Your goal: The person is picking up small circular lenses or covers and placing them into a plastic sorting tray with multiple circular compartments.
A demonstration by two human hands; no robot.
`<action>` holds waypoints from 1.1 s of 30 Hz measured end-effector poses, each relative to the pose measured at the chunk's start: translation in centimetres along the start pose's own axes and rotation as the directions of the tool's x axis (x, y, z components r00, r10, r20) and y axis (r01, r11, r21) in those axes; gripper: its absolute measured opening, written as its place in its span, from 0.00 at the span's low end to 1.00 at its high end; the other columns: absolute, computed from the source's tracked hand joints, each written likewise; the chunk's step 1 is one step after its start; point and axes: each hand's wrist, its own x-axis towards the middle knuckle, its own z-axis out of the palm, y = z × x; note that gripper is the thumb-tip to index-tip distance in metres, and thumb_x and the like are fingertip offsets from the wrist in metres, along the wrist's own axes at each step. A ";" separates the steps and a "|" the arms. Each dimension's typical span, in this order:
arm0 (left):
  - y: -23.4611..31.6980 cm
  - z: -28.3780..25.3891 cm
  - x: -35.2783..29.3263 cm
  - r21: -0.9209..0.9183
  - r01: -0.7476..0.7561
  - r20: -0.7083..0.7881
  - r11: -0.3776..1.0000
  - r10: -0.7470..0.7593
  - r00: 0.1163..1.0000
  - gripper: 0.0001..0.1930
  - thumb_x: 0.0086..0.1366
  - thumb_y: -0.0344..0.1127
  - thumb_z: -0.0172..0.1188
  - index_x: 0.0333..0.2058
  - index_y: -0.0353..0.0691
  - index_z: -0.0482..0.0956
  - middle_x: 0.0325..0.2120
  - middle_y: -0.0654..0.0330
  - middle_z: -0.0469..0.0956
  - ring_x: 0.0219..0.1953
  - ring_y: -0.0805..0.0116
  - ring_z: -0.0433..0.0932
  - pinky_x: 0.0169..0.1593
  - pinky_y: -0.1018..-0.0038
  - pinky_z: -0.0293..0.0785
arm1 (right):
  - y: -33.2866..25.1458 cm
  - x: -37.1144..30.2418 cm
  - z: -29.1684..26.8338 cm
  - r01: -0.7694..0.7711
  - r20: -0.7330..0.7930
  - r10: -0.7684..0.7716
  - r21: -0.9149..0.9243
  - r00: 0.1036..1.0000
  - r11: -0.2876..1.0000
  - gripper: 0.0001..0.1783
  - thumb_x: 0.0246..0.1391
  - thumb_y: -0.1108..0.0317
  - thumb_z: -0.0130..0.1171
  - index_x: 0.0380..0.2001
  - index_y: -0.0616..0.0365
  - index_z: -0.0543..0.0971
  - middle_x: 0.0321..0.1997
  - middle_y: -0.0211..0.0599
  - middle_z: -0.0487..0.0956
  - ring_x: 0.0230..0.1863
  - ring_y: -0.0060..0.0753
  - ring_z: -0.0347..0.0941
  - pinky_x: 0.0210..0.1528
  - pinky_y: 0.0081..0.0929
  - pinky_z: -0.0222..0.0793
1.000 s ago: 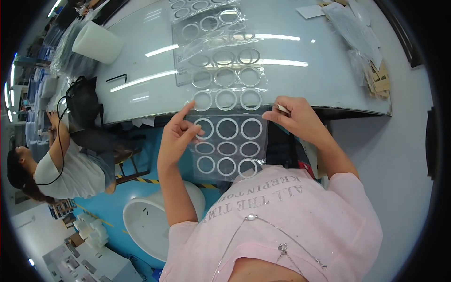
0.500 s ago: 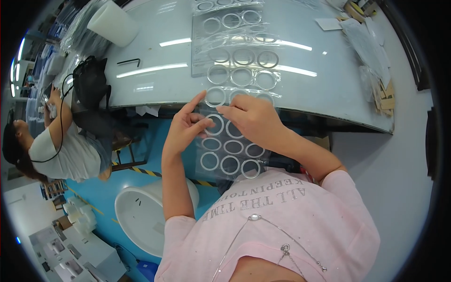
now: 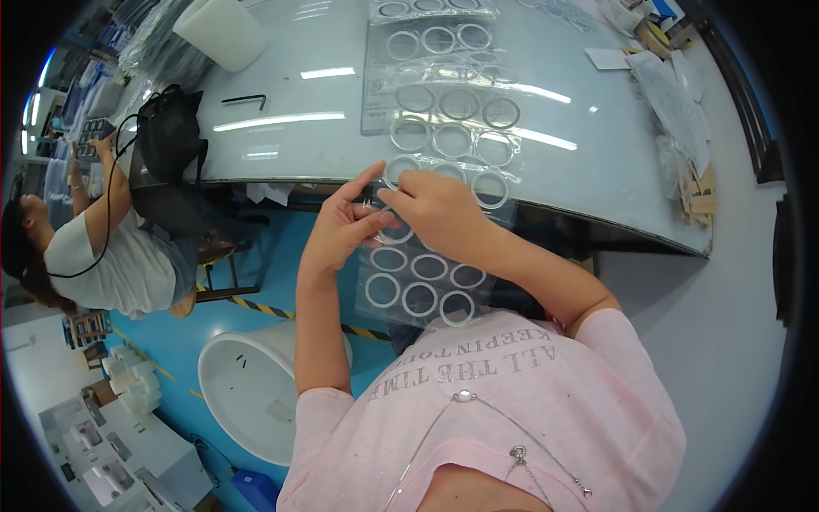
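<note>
The left hand (image 3: 334, 232) pinches the left edge of a clear sheet (image 3: 403, 280) of rings (image 3: 383, 276) hanging over the worktop's (image 3: 290, 162) near edge; the right hand (image 3: 444, 215) reaches across it, fingers curled, what its grip may hold hidden from view.

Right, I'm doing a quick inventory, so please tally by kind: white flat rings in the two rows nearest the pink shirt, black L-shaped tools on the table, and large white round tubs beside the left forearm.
White flat rings, two rows nearest the shirt: 6
Black L-shaped tool: 1
Large white round tub: 1
Total: 8
</note>
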 end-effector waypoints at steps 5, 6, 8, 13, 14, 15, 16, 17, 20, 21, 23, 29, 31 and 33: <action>0.1 0.1 0.2 -0.036 -0.004 0.001 0.999 0.004 1.000 0.37 0.58 0.24 0.63 0.66 0.42 0.59 0.29 0.58 0.84 0.29 0.81 0.80 0.26 0.87 0.75 | -0.2 0.6 0.6 -0.031 0.102 0.032 -0.008 0.994 0.999 0.12 0.44 0.73 0.60 0.36 0.57 0.79 0.28 0.35 0.71 0.32 0.38 0.74 0.27 0.34 0.70; 0.2 0.1 0.2 -0.039 -0.004 0.001 0.999 0.004 1.000 0.37 0.58 0.24 0.63 0.66 0.42 0.59 0.29 0.58 0.84 0.29 0.81 0.80 0.26 0.87 0.75 | -0.1 0.5 0.2 -0.031 0.105 0.032 -0.008 0.994 0.999 0.12 0.44 0.73 0.60 0.36 0.57 0.79 0.28 0.35 0.71 0.32 0.38 0.74 0.27 0.34 0.70; 0.6 0.0 0.0 0.012 0.040 -0.036 0.999 -0.040 0.999 0.37 0.58 0.24 0.63 0.66 0.42 0.60 0.28 0.57 0.84 0.28 0.82 0.80 0.26 0.88 0.74 | 0.1 0.2 -1.3 -0.047 0.149 0.045 0.009 0.988 0.999 0.12 0.44 0.74 0.59 0.36 0.58 0.79 0.28 0.36 0.71 0.31 0.39 0.73 0.27 0.35 0.69; 0.8 0.0 0.0 0.005 0.046 -0.031 0.999 -0.046 0.998 0.37 0.58 0.24 0.64 0.66 0.42 0.60 0.29 0.56 0.84 0.27 0.82 0.79 0.25 0.88 0.74 | 0.2 -0.7 -2.1 -0.085 0.155 0.082 0.010 0.984 0.996 0.14 0.43 0.75 0.59 0.37 0.58 0.79 0.28 0.37 0.71 0.31 0.39 0.74 0.28 0.35 0.69; 0.8 0.0 0.0 0.011 0.045 -0.032 0.999 -0.044 0.998 0.37 0.58 0.24 0.63 0.66 0.43 0.60 0.29 0.56 0.84 0.27 0.82 0.79 0.25 0.88 0.74 | 0.2 -0.7 -2.0 -0.084 0.138 0.081 0.012 0.987 0.996 0.14 0.43 0.76 0.59 0.38 0.58 0.79 0.28 0.37 0.71 0.31 0.40 0.74 0.28 0.35 0.69; 0.8 0.0 0.0 0.011 0.046 -0.030 0.999 -0.045 0.999 0.37 0.58 0.24 0.63 0.66 0.43 0.60 0.29 0.56 0.84 0.27 0.82 0.79 0.25 0.88 0.74 | 0.2 -0.7 -1.9 -0.086 0.138 0.084 0.011 0.987 0.996 0.14 0.43 0.76 0.59 0.38 0.58 0.79 0.28 0.37 0.71 0.31 0.40 0.74 0.28 0.35 0.69; 0.7 0.0 0.1 0.015 0.041 -0.027 0.999 -0.041 0.999 0.37 0.58 0.24 0.63 0.66 0.42 0.60 0.29 0.56 0.84 0.26 0.83 0.79 0.25 0.88 0.73 | 0.1 -0.5 -1.8 -0.079 0.124 0.077 0.017 0.989 0.997 0.14 0.43 0.76 0.59 0.37 0.59 0.79 0.28 0.37 0.71 0.31 0.40 0.74 0.28 0.35 0.70; 0.7 0.0 0.1 0.020 0.036 -0.024 0.999 -0.036 0.999 0.37 0.58 0.23 0.63 0.66 0.42 0.60 0.28 0.56 0.84 0.26 0.83 0.79 0.25 0.88 0.73 | 0.0 -0.3 -1.6 -0.072 0.108 0.070 0.023 0.992 0.997 0.13 0.42 0.76 0.58 0.36 0.59 0.79 0.28 0.37 0.71 0.31 0.40 0.74 0.28 0.35 0.70; 0.5 0.0 0.2 0.004 0.025 -0.012 1.000 -0.025 1.000 0.37 0.58 0.23 0.63 0.66 0.42 0.59 0.28 0.56 0.84 0.26 0.83 0.79 0.24 0.88 0.73 | -0.1 0.1 -1.2 -0.052 0.140 0.054 -0.012 0.989 0.999 0.11 0.42 0.76 0.58 0.34 0.60 0.78 0.28 0.38 0.72 0.31 0.41 0.74 0.29 0.35 0.70; 0.6 0.0 0.2 0.007 0.025 -0.011 1.000 -0.025 1.000 0.37 0.58 0.23 0.63 0.66 0.42 0.59 0.28 0.56 0.84 0.26 0.83 0.79 0.24 0.88 0.73 | -0.1 0.1 -1.3 -0.053 0.138 0.054 -0.012 0.989 0.999 0.11 0.42 0.76 0.58 0.34 0.60 0.78 0.28 0.38 0.72 0.31 0.41 0.74 0.29 0.35 0.70; 0.7 0.0 0.1 0.031 0.030 -0.012 0.999 -0.029 0.999 0.37 0.59 0.23 0.62 0.66 0.41 0.59 0.28 0.55 0.84 0.26 0.83 0.79 0.24 0.88 0.73 | 0.0 0.0 -2.0 -0.075 0.179 0.072 0.011 0.981 0.997 0.09 0.42 0.76 0.58 0.32 0.60 0.78 0.28 0.39 0.72 0.31 0.42 0.75 0.29 0.36 0.71; 0.8 0.3 -0.4 0.016 0.062 -0.022 0.998 -0.061 0.998 0.38 0.58 0.22 0.62 0.67 0.41 0.58 0.29 0.54 0.84 0.25 0.83 0.78 0.25 0.88 0.74 | 0.5 -1.9 -3.8 -0.148 0.263 0.152 -0.034 0.953 0.988 0.11 0.45 0.75 0.59 0.35 0.58 0.81 0.28 0.39 0.73 0.32 0.42 0.75 0.31 0.38 0.71; 0.7 0.3 -0.3 0.007 0.060 -0.020 0.998 -0.060 0.998 0.38 0.58 0.22 0.62 0.67 0.41 0.58 0.29 0.54 0.84 0.25 0.83 0.78 0.25 0.88 0.73 | 0.8 -2.4 -4.6 -0.145 0.270 0.151 -0.042 0.951 0.988 0.12 0.45 0.74 0.60 0.36 0.58 0.81 0.28 0.39 0.73 0.32 0.42 0.75 0.31 0.38 0.71; 0.7 0.3 -0.3 -0.004 0.058 -0.019 0.998 -0.058 0.998 0.38 0.58 0.22 0.61 0.67 0.40 0.57 0.29 0.54 0.84 0.25 0.83 0.78 0.24 0.88 0.73 | 1.1 -3.1 -5.4 -0.142 0.278 0.151 -0.051 0.949 0.989 0.12 0.45 0.74 0.60 0.37 0.57 0.82 0.28 0.38 0.73 0.31 0.42 0.75 0.31 0.37 0.70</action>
